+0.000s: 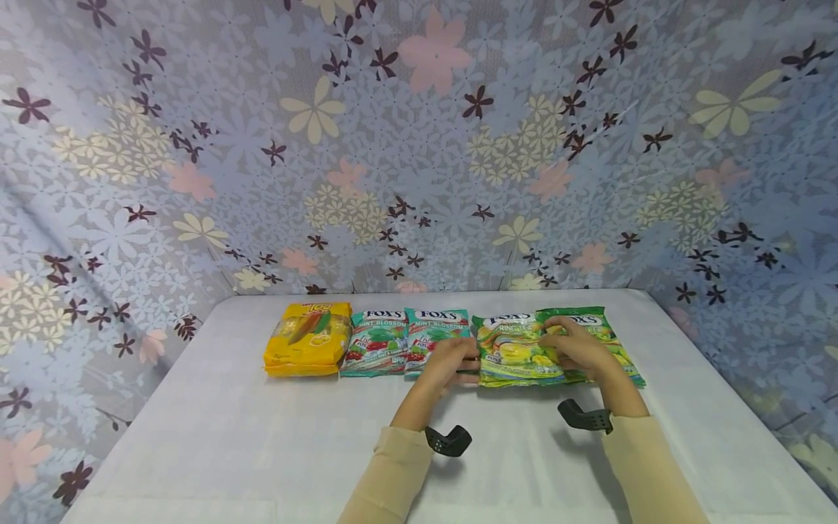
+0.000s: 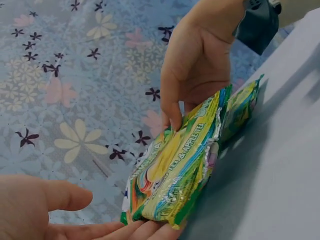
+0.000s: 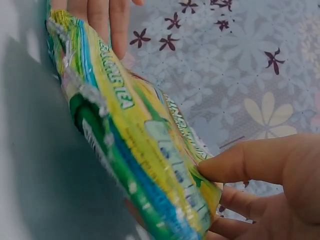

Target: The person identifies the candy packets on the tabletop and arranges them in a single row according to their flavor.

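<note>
My right hand (image 1: 576, 346) pinches the right edge of a yellow-green Fox's tea-flavoured candy bag (image 1: 513, 353), thumb on the front and fingers behind. At the bag's left edge is my left hand (image 1: 452, 362). Its fingers (image 2: 145, 231) reach straight under that edge in the left wrist view, while its thumb (image 2: 70, 195) stays apart from the bag. Another green Fox's bag (image 1: 618, 349) lies to the right, partly hidden by my right hand. Left of my left hand lies a teal Fox's Mint Blossom bag (image 1: 435, 327), its lower corner covered by the hand.
A second teal Mint Blossom bag (image 1: 376, 346) and a plump yellow bag (image 1: 308, 338) continue the row to the left. All rest on a white-covered table (image 1: 275, 451). Flowered cloth (image 1: 419, 175) hangs close behind the row and at both sides.
</note>
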{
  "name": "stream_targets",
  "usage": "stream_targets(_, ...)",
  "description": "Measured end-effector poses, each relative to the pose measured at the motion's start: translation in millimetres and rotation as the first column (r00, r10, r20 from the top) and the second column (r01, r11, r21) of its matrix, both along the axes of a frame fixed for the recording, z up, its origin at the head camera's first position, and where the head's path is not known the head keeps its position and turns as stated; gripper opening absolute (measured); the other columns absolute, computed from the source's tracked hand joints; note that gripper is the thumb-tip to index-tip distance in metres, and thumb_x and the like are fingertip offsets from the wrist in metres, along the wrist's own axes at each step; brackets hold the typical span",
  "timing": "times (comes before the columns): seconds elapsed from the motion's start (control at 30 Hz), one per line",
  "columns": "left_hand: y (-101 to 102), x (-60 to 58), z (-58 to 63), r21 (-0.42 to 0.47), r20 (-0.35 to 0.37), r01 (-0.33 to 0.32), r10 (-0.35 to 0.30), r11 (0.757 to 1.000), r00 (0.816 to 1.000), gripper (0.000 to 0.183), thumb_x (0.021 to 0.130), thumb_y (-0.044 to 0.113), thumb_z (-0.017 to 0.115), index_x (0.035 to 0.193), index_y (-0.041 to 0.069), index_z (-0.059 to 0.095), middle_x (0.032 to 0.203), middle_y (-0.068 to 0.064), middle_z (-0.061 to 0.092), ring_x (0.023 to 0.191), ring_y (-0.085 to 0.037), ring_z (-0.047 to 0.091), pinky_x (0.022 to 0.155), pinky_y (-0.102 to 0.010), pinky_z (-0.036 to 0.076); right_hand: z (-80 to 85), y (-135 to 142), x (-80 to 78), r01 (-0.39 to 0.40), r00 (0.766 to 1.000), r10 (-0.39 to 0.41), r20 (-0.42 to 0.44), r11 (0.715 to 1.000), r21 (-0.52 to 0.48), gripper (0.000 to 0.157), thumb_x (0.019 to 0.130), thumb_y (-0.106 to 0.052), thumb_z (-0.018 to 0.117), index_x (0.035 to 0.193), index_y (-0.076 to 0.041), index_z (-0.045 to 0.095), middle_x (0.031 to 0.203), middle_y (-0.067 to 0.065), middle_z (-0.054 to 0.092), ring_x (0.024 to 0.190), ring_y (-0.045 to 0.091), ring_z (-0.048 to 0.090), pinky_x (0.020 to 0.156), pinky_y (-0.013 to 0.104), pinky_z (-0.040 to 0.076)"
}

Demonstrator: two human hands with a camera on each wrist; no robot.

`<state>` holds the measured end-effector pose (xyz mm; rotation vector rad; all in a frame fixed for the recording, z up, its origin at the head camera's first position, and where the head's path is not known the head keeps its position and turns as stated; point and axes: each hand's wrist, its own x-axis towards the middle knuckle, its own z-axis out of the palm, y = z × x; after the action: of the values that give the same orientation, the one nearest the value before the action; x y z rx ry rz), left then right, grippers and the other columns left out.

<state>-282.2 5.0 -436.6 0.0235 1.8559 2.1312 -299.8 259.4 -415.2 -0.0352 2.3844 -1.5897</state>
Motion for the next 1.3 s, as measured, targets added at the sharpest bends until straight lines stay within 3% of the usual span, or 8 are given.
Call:
stream_targets(0.13, -4, -1.6, 0.4, -0.011, 0.004, -0.023, 0.023, 1.0, 1.0, 0.045, 0.098, 0.014, 0.053, 0.136, -0.009, 0.047, 0.117, -0.02, 0.06, 0.1, -0.032, 0.063, 0.077, -0.042, 0.056, 1.4, -6, 1.5, 0.011, 1.0, -0.011, 0.0, 1.0, -0.012, 0.058, 0.095, -0.02, 0.057, 0.141, 0.001, 0.028, 0.107, 0.017, 0.045, 0.066, 0.017, 0.039, 0.061, 0.036, 0.043)
stream_targets(0.37, -9, -1.4, 2.6, -0.105, -0.012, -0.027, 0.026, 0.994, 1.0, 0.045, 0.098, 0.017, 0.054, 0.137, -0.007, 0.048, 0.116, -0.017, 0.061, 0.096, -0.029, 0.063, 0.078, -0.04, 0.056, -0.8, -14, 1.7, 0.016, 1.0, -0.015, 0.016, 0.997, -0.077, 0.066, 0.094, -0.017, 0.06, 0.145, 0.002, 0.023, 0.09, 0.008, 0.046, 0.064, 0.015, 0.037, 0.06, 0.033, 0.041)
stream_targets(0.53, -13, -2.8, 4.2, -0.143, -0.027, -0.051, 0.047, 0.988, 0.999, 0.045, 0.098, 0.019, 0.056, 0.138, -0.001, 0.05, 0.122, -0.014, 0.06, 0.093, -0.025, 0.064, 0.073, -0.036, 0.057, -2.6, -18, 0.0, -0.004, 1.0, 0.006, 0.012, 0.986, -0.164, 0.071, 0.093, -0.013, 0.06, 0.147, 0.003, 0.017, 0.107, 0.014, 0.041, 0.064, 0.014, 0.035, 0.059, 0.031, 0.039)
stream_targets(0.67, -18, -5.7, 8.3, -0.14, -0.022, -0.088, 0.086, 0.986, 0.996, 0.039, 0.097, 0.017, 0.058, 0.135, 0.006, 0.056, 0.116, -0.011, 0.062, 0.088, -0.023, 0.065, 0.073, -0.036, 0.057, 0.4, -24, -0.5, -0.007, 1.0, 0.008, 0.005, 0.982, -0.189, 0.077, 0.093, -0.015, 0.06, 0.151, 0.002, 0.012, 0.141, 0.029, 0.029, 0.095, 0.027, 0.053, 0.068, 0.034, 0.046)
stream_targets(0.77, -22, -8.3, 11.6, -0.139, -0.025, -0.107, 0.105, 0.984, 0.994, 0.038, 0.097, 0.017, 0.058, 0.133, 0.009, 0.058, 0.116, -0.01, 0.061, 0.088, -0.022, 0.064, 0.073, -0.036, 0.057, 3.7, -30, 0.1, -0.006, 1.0, 0.006, -0.002, 0.981, -0.193, 0.083, 0.093, -0.015, 0.061, 0.153, 0.001, 0.006, 0.154, 0.032, 0.009, 0.127, 0.043, 0.041, 0.082, 0.039, 0.05)
stream_targets(0.87, -26, -10.6, 15.0, -0.158, -0.041, -0.114, 0.109, 0.981, 0.993, 0.038, 0.097, 0.017, 0.059, 0.134, 0.01, 0.058, 0.119, -0.011, 0.06, 0.093, -0.022, 0.063, 0.074, -0.036, 0.056, 6.3, -37, 0.5, 0.01, 1.0, -0.01, 0.0, 0.977, -0.211, 0.083, 0.094, -0.014, 0.061, 0.154, 0.0, 0.005, 0.155, 0.03, 0.006, 0.134, 0.045, 0.031, 0.087, 0.042, 0.05)
stream_targets(1.1, -40, -6.6, 29.9, -0.185, -0.075, -0.063, 0.049, 0.981, 0.996, 0.044, 0.096, 0.018, 0.059, 0.139, 0.01, 0.052, 0.116, -0.015, 0.062, 0.097, -0.028, 0.064, 0.084, -0.044, 0.053, 12.6, -48, 3.9, 0.03, 1.0, -0.028, 0.013, 0.974, -0.225, 0.085, 0.093, -0.018, 0.064, 0.155, -0.005, 0.007, 0.156, 0.027, 0.009, 0.135, 0.04, 0.033, 0.091, 0.042, 0.048)
stream_targets(1.3, -55, -4.0, 38.3, -0.18, -0.148, -0.052, 0.025, 0.982, 0.989, 0.047, 0.095, 0.014, 0.061, 0.14, 0.007, 0.05, 0.117, -0.017, 0.064, 0.082, -0.022, 0.063, 0.079, -0.042, 0.053, 21.2, -59, 6.3, -0.012, 1.0, 0.01, -0.011, 0.971, -0.238, 0.089, 0.091, -0.021, 0.067, 0.156, -0.008, 0.008, 0.154, 0.027, 0.02, 0.133, 0.038, 0.037, 0.097, 0.046, 0.044)
